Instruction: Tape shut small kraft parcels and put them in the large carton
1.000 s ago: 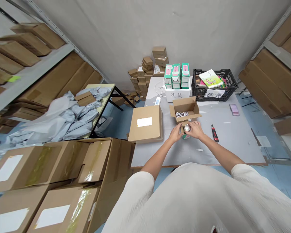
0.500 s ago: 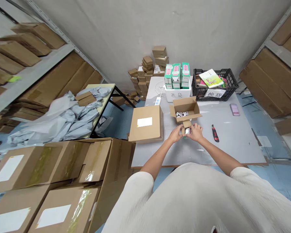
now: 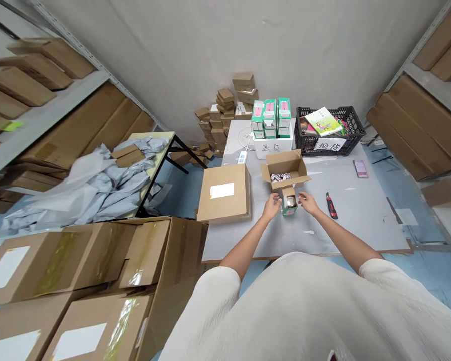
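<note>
A small green carton (image 3: 289,211) stands upright on the table in front of me, its brown top flap raised. Inside it shows a whitish round item (image 3: 290,201), too small to name. On its left side is my left hand (image 3: 272,206), fingers loosely bent and apart from the carton. My right hand (image 3: 308,203) hovers at the right side, fingers spread toward the carton and holding nothing. Right behind it an open cardboard box (image 3: 285,164) contains crumpled black-and-white material (image 3: 280,177).
A closed carton (image 3: 224,193) sits left on the table; a red-black utility knife (image 3: 331,206) lies right. Behind are a white bin (image 3: 272,148) of green boxes and a black crate (image 3: 329,146). Large boxes (image 3: 146,250) crowd the left; a side table holds grey bags (image 3: 108,173).
Both hands have let go of the small green carton and moved apart to either side. The carton now stands uncovered on the table. The view has shifted slightly.
</note>
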A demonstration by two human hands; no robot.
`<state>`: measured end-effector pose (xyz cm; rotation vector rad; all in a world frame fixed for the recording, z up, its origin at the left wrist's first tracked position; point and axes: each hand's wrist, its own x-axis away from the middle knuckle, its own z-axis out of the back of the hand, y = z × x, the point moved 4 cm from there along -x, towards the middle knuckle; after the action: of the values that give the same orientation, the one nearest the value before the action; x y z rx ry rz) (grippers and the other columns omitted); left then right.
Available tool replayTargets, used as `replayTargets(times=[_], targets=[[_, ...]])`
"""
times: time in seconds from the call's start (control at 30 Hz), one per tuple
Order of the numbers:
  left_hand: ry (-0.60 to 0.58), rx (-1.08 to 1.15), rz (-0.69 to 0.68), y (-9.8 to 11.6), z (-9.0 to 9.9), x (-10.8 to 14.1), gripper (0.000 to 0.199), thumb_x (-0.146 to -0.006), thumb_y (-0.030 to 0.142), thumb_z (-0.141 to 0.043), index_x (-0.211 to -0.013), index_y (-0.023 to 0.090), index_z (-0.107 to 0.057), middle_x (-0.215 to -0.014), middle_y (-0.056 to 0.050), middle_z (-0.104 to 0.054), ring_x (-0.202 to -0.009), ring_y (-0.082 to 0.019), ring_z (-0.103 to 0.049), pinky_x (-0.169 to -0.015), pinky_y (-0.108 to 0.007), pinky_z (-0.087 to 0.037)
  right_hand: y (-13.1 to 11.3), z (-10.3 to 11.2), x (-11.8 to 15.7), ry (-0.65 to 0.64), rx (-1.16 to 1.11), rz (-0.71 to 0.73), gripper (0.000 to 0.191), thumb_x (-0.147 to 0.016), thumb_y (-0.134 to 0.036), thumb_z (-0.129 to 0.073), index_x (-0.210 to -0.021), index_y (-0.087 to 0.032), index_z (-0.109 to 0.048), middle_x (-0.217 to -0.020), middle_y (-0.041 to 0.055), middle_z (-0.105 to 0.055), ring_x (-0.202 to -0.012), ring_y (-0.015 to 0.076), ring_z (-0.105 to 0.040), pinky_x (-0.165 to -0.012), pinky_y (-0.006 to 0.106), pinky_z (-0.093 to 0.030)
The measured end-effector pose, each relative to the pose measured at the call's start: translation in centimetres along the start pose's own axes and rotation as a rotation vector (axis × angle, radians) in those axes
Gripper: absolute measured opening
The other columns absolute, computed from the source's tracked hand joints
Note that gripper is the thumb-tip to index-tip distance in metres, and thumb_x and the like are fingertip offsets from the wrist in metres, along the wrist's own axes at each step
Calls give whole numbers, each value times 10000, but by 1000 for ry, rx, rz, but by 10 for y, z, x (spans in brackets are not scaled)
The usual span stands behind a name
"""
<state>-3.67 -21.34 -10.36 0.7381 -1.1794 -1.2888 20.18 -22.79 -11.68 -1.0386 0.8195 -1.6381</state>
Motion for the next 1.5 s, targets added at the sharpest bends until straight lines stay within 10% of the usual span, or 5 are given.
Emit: replayTargets(times=[0.4, 0.63, 1.03, 1.5], targets=[[-70, -147, 10, -5, -24, 12, 508, -794, 76, -804, -1268, 205, -677, -1158, -48, -743, -711, -112, -682, -811, -293, -590, 7, -9, 9, -71, 34, 59, 527, -735, -238, -728, -1261, -209, -744, -1001, 22, -740, -696, 147, -650, -740, 318, -614], [-54, -99, -126, -1, -18, 9, 449, -808, 36, -690, -1214, 227, -707, -1252, -74, -728, -923, -181, -736, -952, -363, -607, 1, -5, 12, -82, -34, 123, 466, -728, -262, -681, -1190, -226, -726, -1109, 54, -741, -756, 172, -655, -778, 360, -616], [-87, 261, 28, 9, -7, 5, 412, -1045, 519, -617, -1295, 208, -722, -1381, -131, -746, -1188, -268, -746, -1058, -431, -599, -29, 3, 13, -184, -126, 99, 533, -905, -369, -652, -1425, -288, -736, -1428, 83, -729, -1185, 283, -715, -1034, 484, -612], [-57, 57, -152, 12, -12, 6, 252, -872, 147, -824, -1114, 180, -763, -1273, -115, -732, -1068, -219, -774, -1080, -439, -613, -28, -1, 24, -129, 79, 278, 302, -965, -368, -697, -1213, -265, -835, -1315, 120, -669, -1247, 285, -680, -1013, 437, -640]])
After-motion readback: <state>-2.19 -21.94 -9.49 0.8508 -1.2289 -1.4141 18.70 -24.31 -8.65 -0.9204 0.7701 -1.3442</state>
